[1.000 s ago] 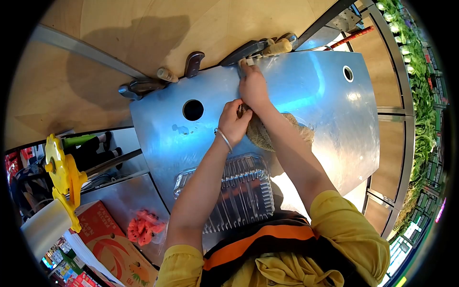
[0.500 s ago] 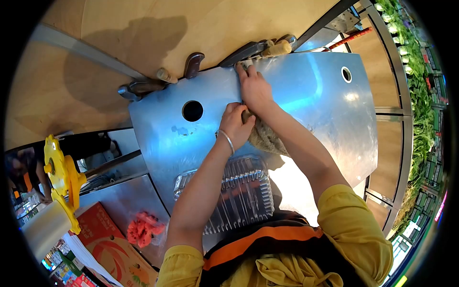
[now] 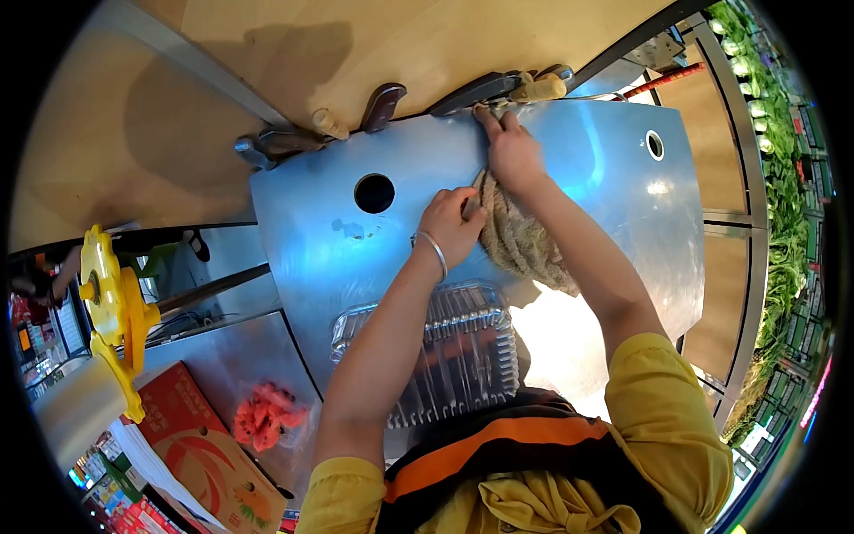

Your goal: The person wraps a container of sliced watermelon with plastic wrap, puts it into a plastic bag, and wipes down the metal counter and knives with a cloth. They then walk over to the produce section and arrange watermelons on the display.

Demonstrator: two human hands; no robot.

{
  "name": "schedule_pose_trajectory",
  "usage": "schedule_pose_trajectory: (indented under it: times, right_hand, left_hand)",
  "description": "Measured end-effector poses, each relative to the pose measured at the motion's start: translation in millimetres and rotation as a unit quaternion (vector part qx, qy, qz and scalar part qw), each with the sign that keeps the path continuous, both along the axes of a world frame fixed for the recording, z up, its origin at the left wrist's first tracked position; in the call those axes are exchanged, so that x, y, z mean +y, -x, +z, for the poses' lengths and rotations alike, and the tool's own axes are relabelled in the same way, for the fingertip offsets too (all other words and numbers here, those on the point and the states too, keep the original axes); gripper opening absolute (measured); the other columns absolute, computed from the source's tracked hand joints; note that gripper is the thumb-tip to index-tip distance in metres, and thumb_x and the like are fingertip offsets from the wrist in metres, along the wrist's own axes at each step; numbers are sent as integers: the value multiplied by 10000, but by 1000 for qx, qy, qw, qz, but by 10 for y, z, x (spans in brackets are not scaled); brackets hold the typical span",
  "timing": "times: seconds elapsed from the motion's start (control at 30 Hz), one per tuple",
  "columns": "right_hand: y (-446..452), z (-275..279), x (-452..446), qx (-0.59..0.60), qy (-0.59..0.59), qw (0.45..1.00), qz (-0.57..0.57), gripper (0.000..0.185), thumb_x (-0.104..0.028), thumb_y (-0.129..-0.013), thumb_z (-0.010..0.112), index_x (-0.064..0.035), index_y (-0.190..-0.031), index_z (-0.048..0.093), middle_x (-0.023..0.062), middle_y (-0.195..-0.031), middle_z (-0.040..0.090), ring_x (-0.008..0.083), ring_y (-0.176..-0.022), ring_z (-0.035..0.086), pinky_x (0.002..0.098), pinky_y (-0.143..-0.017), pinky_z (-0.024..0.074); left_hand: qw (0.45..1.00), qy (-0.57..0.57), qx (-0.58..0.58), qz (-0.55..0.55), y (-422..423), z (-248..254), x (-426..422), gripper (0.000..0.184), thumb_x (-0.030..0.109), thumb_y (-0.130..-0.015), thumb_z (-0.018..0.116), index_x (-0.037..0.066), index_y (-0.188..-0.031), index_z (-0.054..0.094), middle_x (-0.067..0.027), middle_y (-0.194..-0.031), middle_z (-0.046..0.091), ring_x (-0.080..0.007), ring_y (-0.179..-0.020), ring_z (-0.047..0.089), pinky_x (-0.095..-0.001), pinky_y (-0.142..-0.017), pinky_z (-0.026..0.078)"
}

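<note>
My left hand [image 3: 452,224] is closed above the metal counter [image 3: 302,222], its thumb and fingers around a small greyish end of something mostly hidden in the grip. My right hand [image 3: 518,158] is farther forward and to the right, its fingers bent down on a tan cloth [image 3: 525,245] near the counter's back edge. The crumpled cloth hangs from under that hand towards me, beside my left fingers. A clear plastic container [image 3: 467,356] with ribbed sides lies below my left forearm.
Several knives stand along the back edge, including a dark handle [image 3: 383,107] and a wooden handle [image 3: 543,89]. The counter has a round hole [image 3: 374,193]. At left are a yellow wheel-like fitting [image 3: 105,283], red watermelon pieces [image 3: 267,416] and a red carton [image 3: 191,445].
My right hand has moved to the right along the back edge, drawing the cloth with it. My left hand has shifted slightly right and down. The view has shifted a little.
</note>
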State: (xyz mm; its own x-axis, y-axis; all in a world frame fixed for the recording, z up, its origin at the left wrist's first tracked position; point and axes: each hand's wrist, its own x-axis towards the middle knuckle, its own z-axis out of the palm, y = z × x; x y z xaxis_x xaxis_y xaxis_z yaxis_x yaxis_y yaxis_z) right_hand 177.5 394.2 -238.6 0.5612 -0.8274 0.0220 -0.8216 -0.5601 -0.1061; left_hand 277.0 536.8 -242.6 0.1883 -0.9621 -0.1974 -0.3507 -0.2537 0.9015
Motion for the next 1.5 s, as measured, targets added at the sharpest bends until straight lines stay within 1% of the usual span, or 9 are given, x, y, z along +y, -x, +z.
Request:
schedule_pose_trajectory:
  times: [0.27, 0.43, 0.53, 0.67, 0.8, 0.87, 0.97, 1.2, 1.5]
  right_hand:
    - [-233, -47, 118, -30, 24, 998, -54, 502, -38, -782, 451, -159, -1269, 480, 155, -969, 530, 332, -845, 601, 410, -696, 504]
    - [-305, -160, 191, -44, 16, 999, 10, 493, -66, -791, 463, -85, -1283, 460, 159, -1035, 524, 312, -858, 587, 384, -696, 515]
    - [-240, -116, 372, -55, 53, 991, 108, 498, -49, -775, 472, -74, -1272, 473, 140, -979, 529, 301, -803, 597, 380, -681, 509]
    - [-410, -128, 437, -48, 51, 990, 125, 503, -45, -780, 474, -34, -1281, 442, 138, -1007, 526, 297, -826, 594, 371, -694, 509]
    - [-909, -133, 714, -67, -15, 995, 75, 506, -30, -788, 454, 11, -1289, 396, 159, -1052, 512, 310, -835, 592, 373, -707, 512]
    - [-1126, -150, 895, -59, -39, 993, 94, 500, -26, -791, 445, 30, -1284, 388, 172, -1063, 506, 314, -835, 593, 374, -708, 515]
    - [-1433, -83, 1099, -58, -56, 981, 177, 460, -18, -812, 437, 130, -1241, 366, 213, -1051, 492, 322, -845, 591, 372, -682, 529]
    - [-1896, -125, 1191, -44, -3, 968, 245, 403, -19, -774, 459, 122, -1152, 450, 214, -1023, 508, 312, -793, 624, 365, -646, 541]
    - [-2533, -221, 1372, -62, -32, 947, 313, 217, -55, -834, 432, 89, -985, 491, 254, -1001, 529, 376, -695, 628, 438, -654, 532]
  left_hand:
    - [997, -38, -61, -29, 8, 116, -48, 340, 225, -812, 592, 7, -1072, 580, -171, -942, 559, -294, -872, 565, -351, -812, 453]
    - [993, -58, -74, -66, -6, 192, -36, 362, 261, -806, 595, 5, -1061, 581, -197, -972, 565, -338, -928, 543, -389, -856, 425]
    - [979, -62, -158, -111, -210, 722, 270, 384, 264, -808, 601, 8, -1093, 569, -205, -1032, 570, -352, -982, 538, -390, -876, 419]
    - [984, -5, -176, 12, -726, 1002, 1177, 434, 259, -821, 606, -17, -1149, 536, -210, -1081, 568, -351, -1034, 527, -393, -890, 415]
    - [954, -122, -196, 189, -868, 932, 2268, 535, 277, -817, 629, -41, -1217, 471, -185, -1042, 565, -295, -1016, 533, -382, -875, 425]
    - [955, -183, -69, 224, -730, 739, 2728, 719, 362, -745, 690, -62, -1261, 422, -236, -1095, 508, -344, -1030, 516, -397, -872, 422]
    - [957, -195, -44, 211, -411, 568, 2954, 795, 386, -716, 712, -47, -1300, 390, -223, -1133, 454, -327, -1061, 470, -387, -910, 392]
    - [956, -104, -68, 265, -166, 418, 3035, 781, 389, -719, 701, 14, -1333, 396, -207, -1148, 399, -322, -1055, 412, -387, -947, 346]
    - [961, -136, -10, 242, -165, 580, 3085, 752, 358, -707, 718, 69, -1334, 420, -179, -1137, 455, -290, -1082, 439, -371, -946, 359]
